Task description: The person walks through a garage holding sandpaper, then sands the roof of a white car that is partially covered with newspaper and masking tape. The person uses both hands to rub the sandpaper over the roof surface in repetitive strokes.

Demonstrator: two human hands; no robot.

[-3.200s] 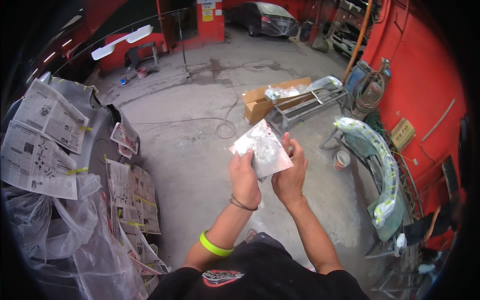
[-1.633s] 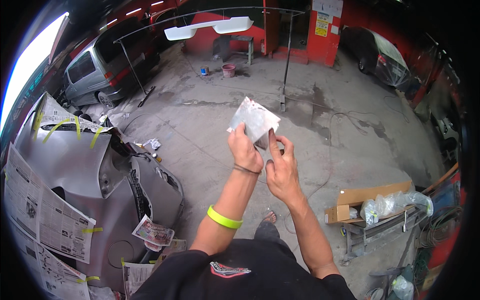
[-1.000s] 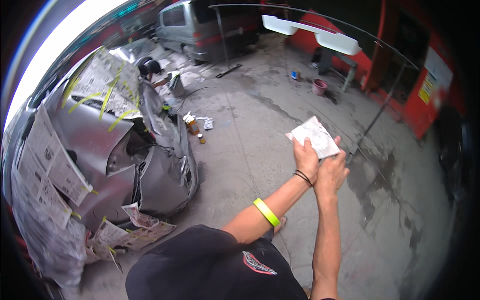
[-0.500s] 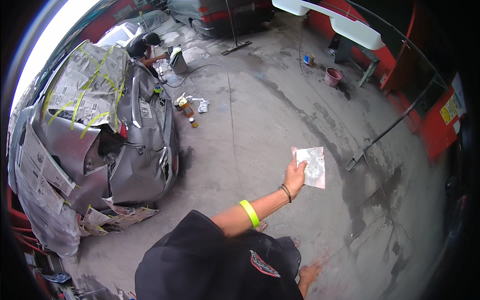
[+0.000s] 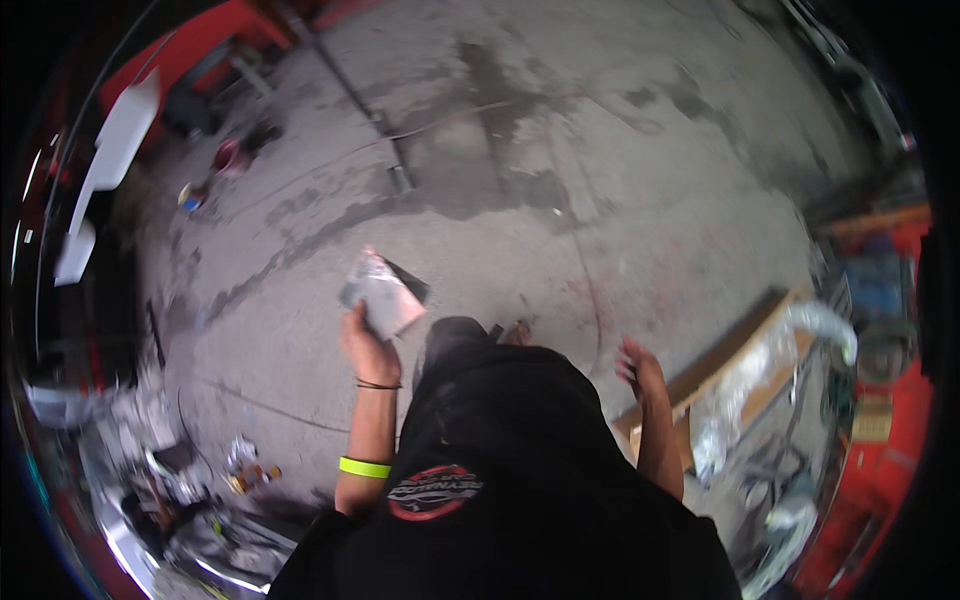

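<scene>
My left hand (image 5: 366, 345) is closed on the near edge of a thin, flat square plate (image 5: 384, 297), pale grey and pinkish with whitish smears like filler paste. A darker corner shows behind it; whether it is a second sheet or a shadow I cannot tell. My right hand (image 5: 642, 368) hangs at my right side with its fingers apart, slightly blurred, and nothing shows in it. It is nearest to a long cardboard box (image 5: 690, 395).
Clear plastic wrapping (image 5: 745, 400) lies over the box. Ahead, a metal stand's foot (image 5: 400, 180) rests on the stained concrete floor. Far left are a reddish bucket (image 5: 230, 157), a paint can (image 5: 192, 197) and a hanging white panel (image 5: 118, 150). Bottles (image 5: 255, 478) stand at lower left.
My view has swung right, away from the damaged, paper-masked silver car. The plate stays in my left hand, now held ahead and left of my body. My right hand has come up at my side.
</scene>
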